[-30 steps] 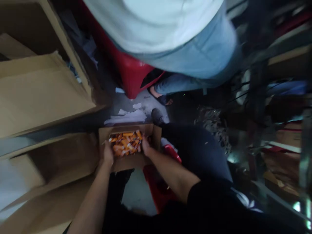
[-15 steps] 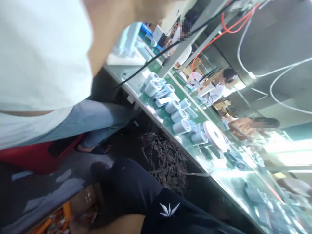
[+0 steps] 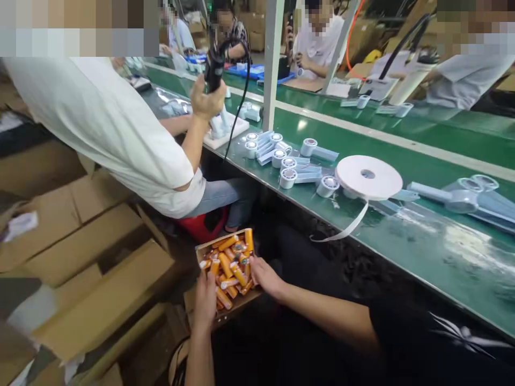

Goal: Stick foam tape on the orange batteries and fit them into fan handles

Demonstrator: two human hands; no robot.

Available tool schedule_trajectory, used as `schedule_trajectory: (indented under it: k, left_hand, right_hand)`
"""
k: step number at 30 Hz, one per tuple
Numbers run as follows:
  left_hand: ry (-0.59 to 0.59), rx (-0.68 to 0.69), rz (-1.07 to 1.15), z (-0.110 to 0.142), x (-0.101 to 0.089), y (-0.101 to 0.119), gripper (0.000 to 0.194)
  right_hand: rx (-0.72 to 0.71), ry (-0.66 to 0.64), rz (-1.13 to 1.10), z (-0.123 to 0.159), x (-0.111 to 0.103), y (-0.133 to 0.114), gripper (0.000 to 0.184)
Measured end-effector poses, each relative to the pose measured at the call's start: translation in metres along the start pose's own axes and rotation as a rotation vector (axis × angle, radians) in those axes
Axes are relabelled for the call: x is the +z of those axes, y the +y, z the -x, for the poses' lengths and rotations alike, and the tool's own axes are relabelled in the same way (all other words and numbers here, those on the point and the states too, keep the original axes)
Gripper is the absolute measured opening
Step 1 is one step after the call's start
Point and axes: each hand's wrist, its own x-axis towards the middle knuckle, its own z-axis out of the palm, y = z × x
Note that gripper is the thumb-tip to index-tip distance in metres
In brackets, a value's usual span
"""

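Observation:
Below the bench edge, a small open cardboard box (image 3: 240, 305) is full of orange cylindrical batteries (image 3: 226, 266), heaped loosely. My left hand (image 3: 206, 297) grips the box's left side, fingers partly hidden by its edge. On the opposite side, my right hand (image 3: 266, 276) is closed on the box wall, thumb near the rim. Both hands hold the box between them, tilted so that its contents face me.
The green bench (image 3: 422, 252) carries pale blue handheld fan parts (image 3: 288, 178) and a white tape roll (image 3: 368, 177) with a loose tail. A co-worker in a white shirt (image 3: 137, 139) holds a black power tool (image 3: 214, 67) at left. Cardboard boxes (image 3: 108, 300) crowd the floor.
The view has swung from steeply tilted to more level. The box of batteries, low at the lower left before, is now between both my hands near the middle.

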Motion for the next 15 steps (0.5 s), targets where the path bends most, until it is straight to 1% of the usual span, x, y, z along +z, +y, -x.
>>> schedule_trajectory:
  k: [1, 2, 3, 4, 6, 8, 10, 12, 14, 15]
  left_hand:
    - [0.008, 0.027, 0.005, 0.012, -0.012, 0.010, 0.058]
    - [-0.014, 0.077, 0.018, 0.021, -0.019, 0.025, 0.064]
    - [-0.061, 0.142, 0.034, 0.029, -0.019, 0.045, 0.068]
    - [-0.128, 0.212, 0.049, 0.037, -0.014, 0.068, 0.072]
    - [-0.274, 0.332, 0.059, 0.050, 0.006, 0.114, 0.077]
    - [-0.397, 0.410, 0.050, 0.062, 0.036, 0.156, 0.079]
    - [-0.509, 0.455, 0.016, 0.070, 0.075, 0.193, 0.080]
    - [-0.628, 0.498, -0.022, 0.077, 0.120, 0.229, 0.078]
    - [-0.766, 0.553, -0.042, 0.082, 0.170, 0.266, 0.073]
    - [-0.830, 0.573, -0.042, 0.085, 0.194, 0.284, 0.069]
  right_hand:
    - [-0.007, -0.013, -0.021, 0.011, -0.003, -0.007, 0.043]
    - [-0.016, -0.003, -0.036, 0.023, -0.014, -0.015, 0.051]
    - [-0.028, 0.021, -0.045, 0.037, -0.033, -0.023, 0.060]
    - [-0.045, 0.052, -0.047, 0.054, -0.058, -0.032, 0.069]
    - [-0.074, 0.134, -0.027, 0.093, -0.113, -0.050, 0.081]
    - [-0.091, 0.221, 0.014, 0.135, -0.165, -0.065, 0.087]
    - [-0.087, 0.319, 0.051, 0.171, -0.209, -0.074, 0.088]
    - [-0.071, 0.421, 0.051, 0.199, -0.246, -0.075, 0.088]
    - [-0.032, 0.504, 0.005, 0.217, -0.279, -0.070, 0.089]
    - [0.010, 0.540, -0.027, 0.224, -0.294, -0.067, 0.089]
